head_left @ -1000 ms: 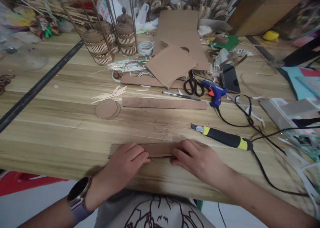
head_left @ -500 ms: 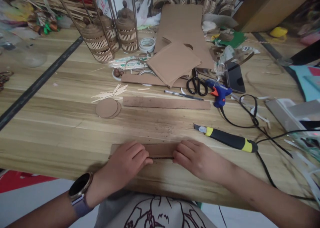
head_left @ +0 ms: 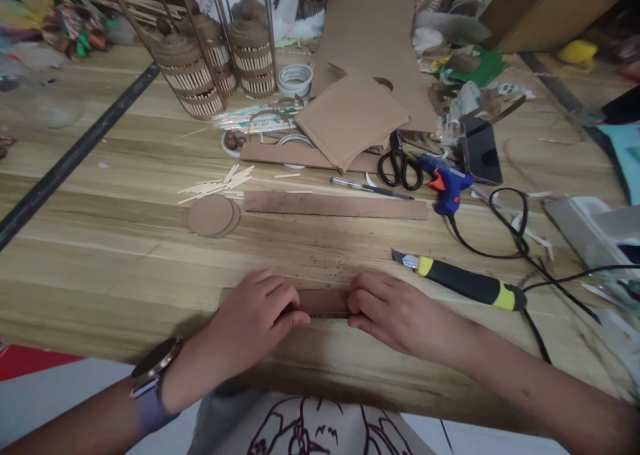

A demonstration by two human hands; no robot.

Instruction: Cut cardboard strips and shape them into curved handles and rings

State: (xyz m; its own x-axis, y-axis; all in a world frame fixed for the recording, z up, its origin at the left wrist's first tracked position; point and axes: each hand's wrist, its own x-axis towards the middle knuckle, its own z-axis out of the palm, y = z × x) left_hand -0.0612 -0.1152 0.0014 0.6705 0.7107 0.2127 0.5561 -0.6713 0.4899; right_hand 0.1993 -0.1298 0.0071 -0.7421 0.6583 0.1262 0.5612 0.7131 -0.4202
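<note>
Both hands are lying on a narrow cardboard strip (head_left: pixel 325 302) that is resting flat on the wooden table (head_left: pixel 125 255), near its close edge. The left hand (head_left: pixel 255 318) is covering the left part of the strip, with fingers curled and pinching its near edge. The right hand (head_left: pixel 393 312) is pressing the right part, fingers bent and closed on the strip in the same way. Only the short middle piece of the strip is showing between them. A utility knife (head_left: pixel 465 285) is lying just to the right of the right hand, and a second longer strip (head_left: pixel 335 205) is lying farther away, beside two cardboard discs (head_left: pixel 213 215).
</note>
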